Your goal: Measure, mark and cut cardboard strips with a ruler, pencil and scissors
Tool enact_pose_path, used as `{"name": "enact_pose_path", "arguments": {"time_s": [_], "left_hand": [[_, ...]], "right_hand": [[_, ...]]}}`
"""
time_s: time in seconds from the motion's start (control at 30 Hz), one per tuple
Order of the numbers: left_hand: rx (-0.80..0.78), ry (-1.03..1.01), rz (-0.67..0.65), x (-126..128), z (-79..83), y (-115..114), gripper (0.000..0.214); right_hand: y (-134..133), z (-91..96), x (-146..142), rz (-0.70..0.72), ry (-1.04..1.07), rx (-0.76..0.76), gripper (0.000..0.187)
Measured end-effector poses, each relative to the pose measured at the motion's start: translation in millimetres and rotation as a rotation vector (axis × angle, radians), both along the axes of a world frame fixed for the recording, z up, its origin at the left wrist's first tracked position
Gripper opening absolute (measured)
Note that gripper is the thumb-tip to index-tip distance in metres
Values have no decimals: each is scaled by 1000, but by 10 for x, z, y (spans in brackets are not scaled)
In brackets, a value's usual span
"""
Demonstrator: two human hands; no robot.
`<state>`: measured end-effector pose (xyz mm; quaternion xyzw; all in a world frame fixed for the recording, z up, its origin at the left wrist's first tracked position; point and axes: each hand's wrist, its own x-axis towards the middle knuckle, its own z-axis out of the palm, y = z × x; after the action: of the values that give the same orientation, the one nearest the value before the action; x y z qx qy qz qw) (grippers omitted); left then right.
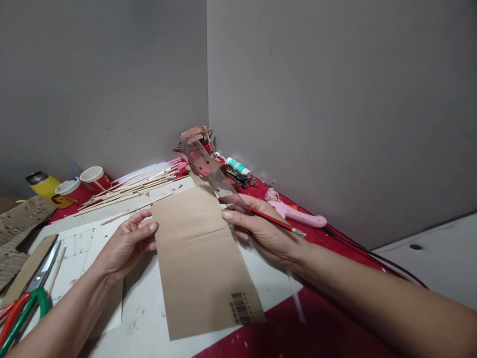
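A brown cardboard piece with a printed barcode in its lower right corner is held up in front of me, with a crease across its middle. My left hand pinches its left edge between thumb and fingers. My right hand grips the right edge with the thumb on top. That same hand also holds a clear ruler, which points away from me, and a red-and-black pencil lying along the hand. Below the cardboard lies a white board.
Green-and-orange-handled scissors and corrugated cardboard lie at left. Behind are thin wooden sticks, red cups and a yellow bottle. A pink glue gun with a cord and a glue stick tube lie at right. Grey walls rise behind.
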<state>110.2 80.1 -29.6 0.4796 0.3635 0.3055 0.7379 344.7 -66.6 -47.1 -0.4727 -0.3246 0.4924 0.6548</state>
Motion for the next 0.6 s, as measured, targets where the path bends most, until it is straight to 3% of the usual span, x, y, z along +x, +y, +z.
{"name": "enact_pose_path", "arguments": {"time_s": [0.3,0.43,0.6], "left_hand": [[-45,-50,10,31,-1,-1,40],[-166,-81,-36,-37,144,43,14],[-116,-42,-12,-187,384,-55,22]], "right_hand": [[4,106,-1,-74,18,49,27],[7,108,37,-140,44,26,34],[20,84,26,-178,-6,13,29]]}}
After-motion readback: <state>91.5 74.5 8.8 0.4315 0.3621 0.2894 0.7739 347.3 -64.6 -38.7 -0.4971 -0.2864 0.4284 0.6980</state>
